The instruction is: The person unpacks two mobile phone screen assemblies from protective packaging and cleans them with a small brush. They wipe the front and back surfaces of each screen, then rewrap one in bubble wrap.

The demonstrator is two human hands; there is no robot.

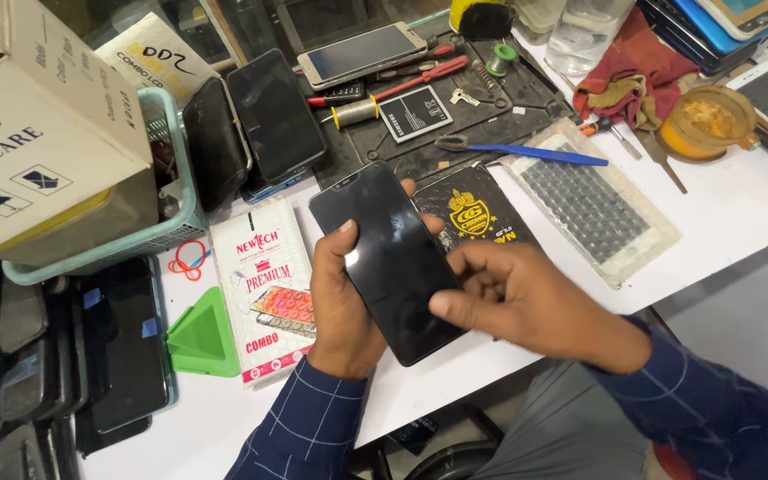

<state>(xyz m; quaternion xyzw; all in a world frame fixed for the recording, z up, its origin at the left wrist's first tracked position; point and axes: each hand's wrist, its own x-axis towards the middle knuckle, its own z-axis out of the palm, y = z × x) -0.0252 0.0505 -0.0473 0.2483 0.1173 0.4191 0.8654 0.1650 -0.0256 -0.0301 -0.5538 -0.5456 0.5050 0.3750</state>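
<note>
White bench (740, 213); both grips on phone (390, 258).

A black smartphone (393, 258), glossy screen dark and facing up, lies tilted with its notched top end away from the person, raised just above the black packet (482, 218), which sits beside its right edge on the white surface (740, 209)

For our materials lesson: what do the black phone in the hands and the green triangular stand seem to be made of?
Black phone: front looks like glossy glass, since it mirrors soft light. Green triangular stand: probably matte moulded plastic, going by its uniform colour, dull surface and smooth edges.
</note>
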